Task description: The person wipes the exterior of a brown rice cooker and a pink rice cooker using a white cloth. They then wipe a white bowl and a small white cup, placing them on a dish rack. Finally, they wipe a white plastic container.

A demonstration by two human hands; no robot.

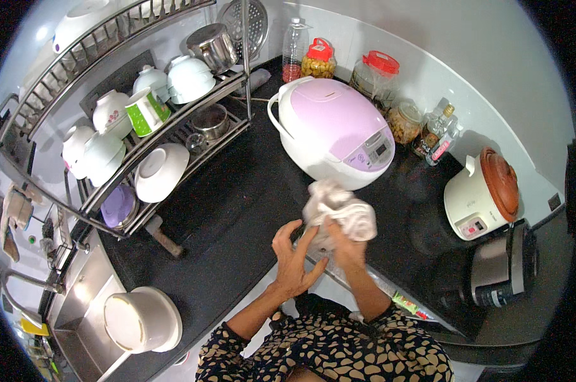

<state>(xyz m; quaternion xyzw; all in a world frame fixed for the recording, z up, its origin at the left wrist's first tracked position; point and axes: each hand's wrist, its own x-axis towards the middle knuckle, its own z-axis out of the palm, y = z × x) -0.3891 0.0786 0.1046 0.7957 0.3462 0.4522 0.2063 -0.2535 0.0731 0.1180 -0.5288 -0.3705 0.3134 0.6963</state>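
In my right hand (347, 246) is a crumpled, pale striped cloth (340, 210), gripped from below and slightly blurred. My left hand (295, 262) is spread just to the left of the cloth, its fingers apart; whether a fingertip touches the fabric I cannot tell. Directly beyond the cloth stands a Midea rice cooker (335, 129) with a pink lid, closed, and a white body, its control panel turned towards the lower right. The cloth overlaps the cooker's lower edge in view; contact between them is unclear.
A metal dish rack (173, 138) with bowls and a green cup (147, 112) stands left. Below it lie a cleaver (166, 238) and, by the steel sink (85, 320), an upturned pot (135, 320). Jars (319, 62) and bottles line the wall. A slow cooker (479, 200) stands right.
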